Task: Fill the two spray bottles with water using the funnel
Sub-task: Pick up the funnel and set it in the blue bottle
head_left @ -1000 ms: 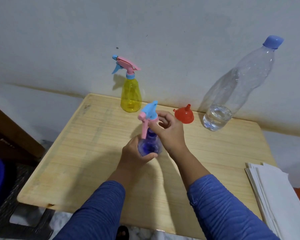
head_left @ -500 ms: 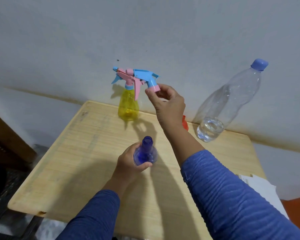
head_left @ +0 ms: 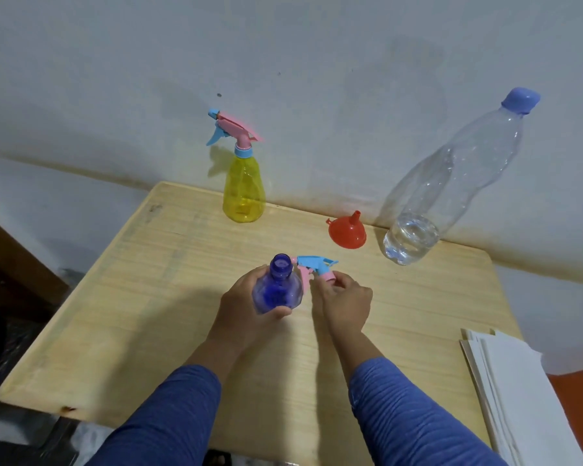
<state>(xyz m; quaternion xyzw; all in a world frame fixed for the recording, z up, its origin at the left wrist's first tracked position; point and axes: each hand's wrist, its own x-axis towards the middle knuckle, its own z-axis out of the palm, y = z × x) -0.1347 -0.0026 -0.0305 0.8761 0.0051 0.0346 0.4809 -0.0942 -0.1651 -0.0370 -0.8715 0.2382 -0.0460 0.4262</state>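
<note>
Spray head [head_left: 317,268] now off, lowered beside blue bottle [head_left: 278,287] | right hand [head_left: 345,302] pinches it, left hand [head_left: 246,311] grips bottle | neck open (funnel [head_left: 348,233] next).

The light is soft and a bit dim, coming from above. The arms lay dark shadows on the desk [head_left: 115,297]. The yellow bottle [head_left: 244,193] throws a faint shadow on the wall [head_left: 317,62]. The picture bends at the corners, and the edges look blurry.
</note>
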